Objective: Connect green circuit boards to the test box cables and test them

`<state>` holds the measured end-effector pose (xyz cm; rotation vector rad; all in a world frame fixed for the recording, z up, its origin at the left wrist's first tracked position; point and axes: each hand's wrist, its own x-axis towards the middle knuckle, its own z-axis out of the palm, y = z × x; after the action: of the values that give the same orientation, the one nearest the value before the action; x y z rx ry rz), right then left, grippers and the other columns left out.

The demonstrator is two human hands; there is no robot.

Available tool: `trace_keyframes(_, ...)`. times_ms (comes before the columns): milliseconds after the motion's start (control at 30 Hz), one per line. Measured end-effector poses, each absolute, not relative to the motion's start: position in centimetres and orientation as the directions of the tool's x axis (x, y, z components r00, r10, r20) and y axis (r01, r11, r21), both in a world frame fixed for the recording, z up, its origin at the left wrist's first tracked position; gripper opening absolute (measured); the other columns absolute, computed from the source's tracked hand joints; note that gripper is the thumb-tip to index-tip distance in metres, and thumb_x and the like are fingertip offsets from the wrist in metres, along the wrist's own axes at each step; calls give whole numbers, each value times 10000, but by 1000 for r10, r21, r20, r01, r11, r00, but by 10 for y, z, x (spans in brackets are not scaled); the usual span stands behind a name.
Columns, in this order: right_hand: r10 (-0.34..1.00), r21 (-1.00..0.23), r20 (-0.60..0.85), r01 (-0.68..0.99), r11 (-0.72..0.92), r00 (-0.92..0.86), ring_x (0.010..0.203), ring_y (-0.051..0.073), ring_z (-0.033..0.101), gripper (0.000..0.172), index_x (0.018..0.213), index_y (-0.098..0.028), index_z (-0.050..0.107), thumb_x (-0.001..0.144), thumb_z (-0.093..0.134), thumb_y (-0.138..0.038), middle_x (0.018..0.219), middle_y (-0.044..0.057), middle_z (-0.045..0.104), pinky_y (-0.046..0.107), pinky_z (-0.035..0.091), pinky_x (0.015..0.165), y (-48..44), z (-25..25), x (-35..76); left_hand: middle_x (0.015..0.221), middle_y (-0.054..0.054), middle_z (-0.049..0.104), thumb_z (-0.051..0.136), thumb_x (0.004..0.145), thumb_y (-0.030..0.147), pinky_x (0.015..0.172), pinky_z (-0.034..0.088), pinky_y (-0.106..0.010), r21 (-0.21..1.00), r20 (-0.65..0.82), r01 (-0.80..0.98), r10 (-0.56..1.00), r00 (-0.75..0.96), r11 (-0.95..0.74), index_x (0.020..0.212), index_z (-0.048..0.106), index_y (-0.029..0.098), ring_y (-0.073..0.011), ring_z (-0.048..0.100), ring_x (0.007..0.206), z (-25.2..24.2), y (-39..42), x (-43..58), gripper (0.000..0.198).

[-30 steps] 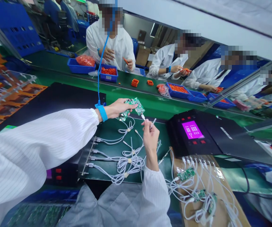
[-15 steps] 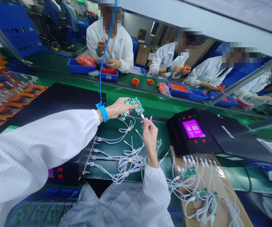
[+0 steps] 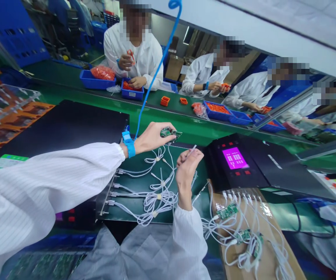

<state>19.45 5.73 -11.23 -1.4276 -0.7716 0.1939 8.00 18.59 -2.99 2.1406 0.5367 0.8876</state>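
Observation:
My left hand (image 3: 155, 137), with a blue band at the wrist, grips green circuit boards (image 3: 170, 133) between thumb and fingers above the green work surface. To the right and a little lower, my right hand (image 3: 188, 165) is closed around a thin whitish stick-like piece (image 3: 191, 149). The two hands are apart. White cables (image 3: 159, 197) lie coiled below them, some with free plug ends, and run from the side of a black box at the left.
At the right stands a black tester (image 3: 235, 158) with a lit magenta screen. Cabled boards (image 3: 228, 211) lie on brown cardboard (image 3: 273, 233). Across a green divider, people in white coats handle orange parts beside blue bins (image 3: 132, 92). A blue coiled cord (image 3: 157, 72) hangs near my left wrist.
The boards in my left hand have turned and moved slightly right, and no longer meet the white plug near my right hand. My right hand has turned, and the blue cord has swung right.

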Motion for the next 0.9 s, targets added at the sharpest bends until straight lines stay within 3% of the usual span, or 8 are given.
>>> trace_keyframes(133,498,-889,440,443,119,747,653,130,549,380,1063,-218,538,1039,440,-584,815,-2,587,275,450,612,63,-111,181,928,-33,758,716,900,244,796,446,-251,696,448,98,537,715,-711,944,726,190,-150,654,822,-29,174,80,70)
trace_keyframes(333,354,-818,575,522,242,738,817,171,693,278,1099,-168,686,1011,589,-414,1001,77,707,355,568,841,63,-107,168,938,-49,772,688,918,216,799,463,-252,653,461,103,502,732,-750,940,742,189,-161,687,845,-29,171,81,64)
trace_keyframes(467,276,-784,618,548,293,736,917,196,714,219,1069,-168,708,1000,625,-359,999,83,713,387,576,918,64,-104,166,970,-63,783,689,916,210,824,479,-255,639,431,122,484,761,-760,939,771,199,-184,711,893,-29,171,82,86)
trace_keyframes(667,268,-774,633,581,251,726,966,204,710,231,1027,-173,702,1004,617,-386,997,88,713,399,591,934,65,-101,166,997,-80,803,696,922,234,817,502,-267,551,460,122,422,782,-826,985,795,192,-214,748,925,-34,173,83,125)
trace_keyframes(900,252,-769,637,577,276,728,938,164,699,219,1006,-170,683,998,624,-381,967,58,697,357,596,918,71,-101,166,977,-55,811,664,959,222,766,548,-271,274,627,73,236,742,-959,1029,780,162,-200,765,901,-49,183,86,148)
